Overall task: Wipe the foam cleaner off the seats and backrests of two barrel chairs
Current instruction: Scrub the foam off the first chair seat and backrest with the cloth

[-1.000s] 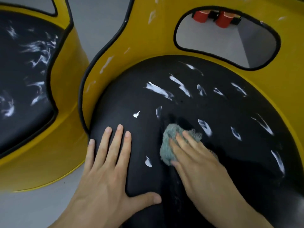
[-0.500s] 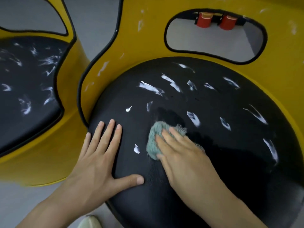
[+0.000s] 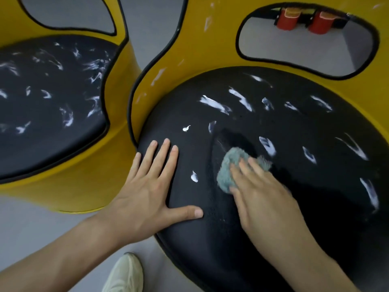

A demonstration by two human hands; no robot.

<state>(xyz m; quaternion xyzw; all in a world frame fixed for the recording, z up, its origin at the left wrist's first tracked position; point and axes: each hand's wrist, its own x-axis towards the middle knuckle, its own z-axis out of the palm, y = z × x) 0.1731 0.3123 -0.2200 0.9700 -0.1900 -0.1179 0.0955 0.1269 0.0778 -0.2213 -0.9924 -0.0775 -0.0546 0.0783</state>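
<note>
Your right grip (image 3: 263, 197), a bare hand, presses a teal cloth (image 3: 228, 167) onto the black seat (image 3: 221, 239) of the nearer barrel chair. Its fingers lie fairly straight over the cloth rather than curled round it, and are blurred by motion. Your left grip (image 3: 147, 186) lies palm down with fingers spread on the seat's left edge, holding nothing, as it did a second ago. Since then the cloth has slid a little rightward, away from the small foam dab (image 3: 194, 177) beside it and up against a streak (image 3: 267, 145) at its upper right. A darker wiped patch (image 3: 237, 140) shows just above it, so probably only a small middle part of this seat is done. White foam streaks (image 3: 213, 104) remain across the far half and right side, flecks mark the yellow backrest (image 3: 210, 49), and the second chair's seat (image 3: 52, 133), on the left, looks untouched. A pale shoe (image 3: 124, 272) now shows below.
</note>
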